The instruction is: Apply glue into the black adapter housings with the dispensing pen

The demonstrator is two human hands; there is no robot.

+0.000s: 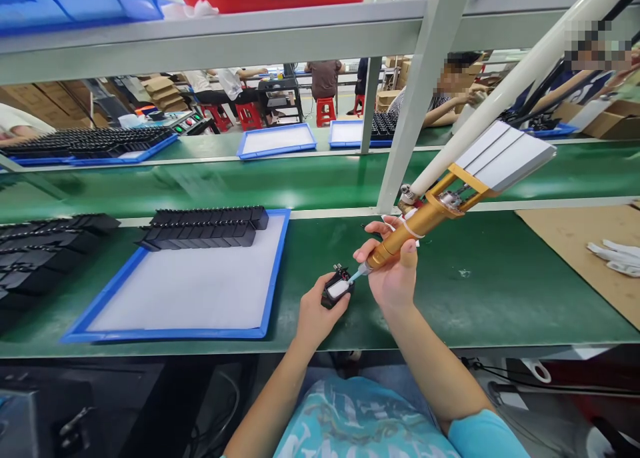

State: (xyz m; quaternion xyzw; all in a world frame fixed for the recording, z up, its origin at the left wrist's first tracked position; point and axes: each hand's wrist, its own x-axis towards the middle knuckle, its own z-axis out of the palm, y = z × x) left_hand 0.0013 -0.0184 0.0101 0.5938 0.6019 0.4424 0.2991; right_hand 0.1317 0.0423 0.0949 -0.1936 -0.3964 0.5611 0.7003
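Between its thumb and fingers, my left hand [317, 311] grips a small black housing [329, 302] with a white face and small metal prongs on top. My right hand [393, 275] is wrapped around a gold-coloured dispensing gun [393, 246], which hangs at a slant from a white arm. Its pale blue nozzle [358, 273] meets the right edge of the housing's white face; whether anything is flowing out cannot be made out. To the left lies a blue-rimmed tray [279, 265] with two rows of similar black housings [210, 226] along its far side.
More black housings [50, 251] are stacked at the far left. A cardboard sheet [560, 245] with white gloves [617, 257] lies right. The slanted white arm [510, 78] and a grey upright post [417, 105] stand ahead. Beyond the green belt [250, 183], other people sit working.
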